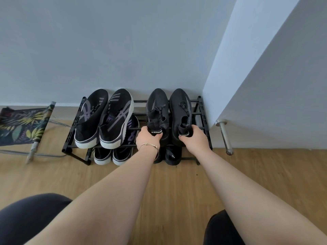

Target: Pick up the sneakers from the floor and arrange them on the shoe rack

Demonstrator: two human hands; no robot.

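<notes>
A low black shoe rack (203, 114) stands against the wall. On the right half of its top shelf rest two black knit sneakers, toes toward the wall. My left hand (147, 138) grips the heel of the left black sneaker (157, 106). My right hand (192, 137) grips the heel of the right black sneaker (180, 108). On the left half of the top shelf sits a pair of black sneakers with white soles (104, 119). A bracelet circles my left wrist.
More shoes fill the lower shelf: a white-soled pair (113, 155) at the left, a black shoe (173, 156) at the right. A folding stool with leaf-print fabric (23, 124) stands to the left. A metal door stop (223, 135) juts out at the right. Wooden floor (177, 183) lies in front.
</notes>
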